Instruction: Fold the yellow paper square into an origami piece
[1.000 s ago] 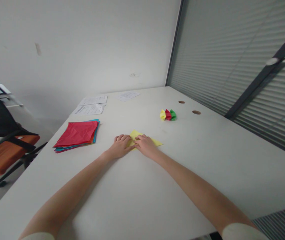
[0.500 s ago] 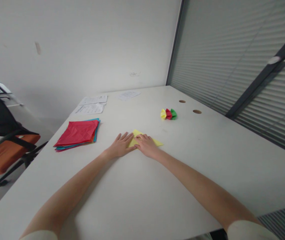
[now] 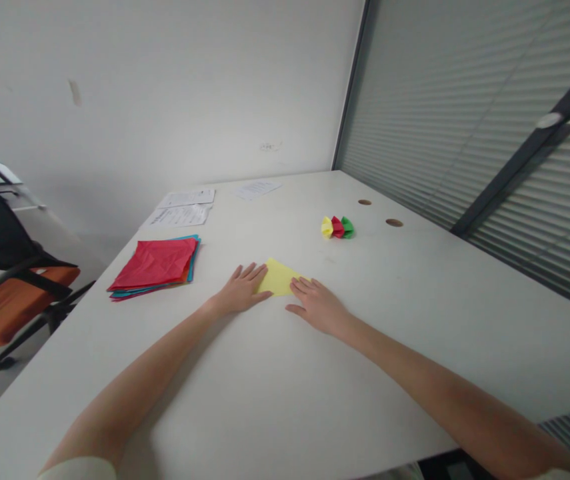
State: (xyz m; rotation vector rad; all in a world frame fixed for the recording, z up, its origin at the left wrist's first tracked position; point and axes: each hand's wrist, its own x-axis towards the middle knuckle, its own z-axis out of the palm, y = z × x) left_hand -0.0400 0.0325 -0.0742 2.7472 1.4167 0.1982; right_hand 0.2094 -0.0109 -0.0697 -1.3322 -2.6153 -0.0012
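A: Pressing flat, left hand (image 3: 239,293) and right hand (image 3: 317,307), fingers spread and gripping nothing, rest on the folded yellow paper (image 3: 279,278) near the middle of the table (image 3: 265,400).
B: Risk?
A: Uneven pressure could slide the paper and skew its crease.

We've got one yellow sheet (image 3: 279,279), one coloured paper stack (image 3: 155,265), three folded paper pieces (image 3: 337,228), three printed pages (image 3: 181,216), two cable holes (image 3: 393,223).
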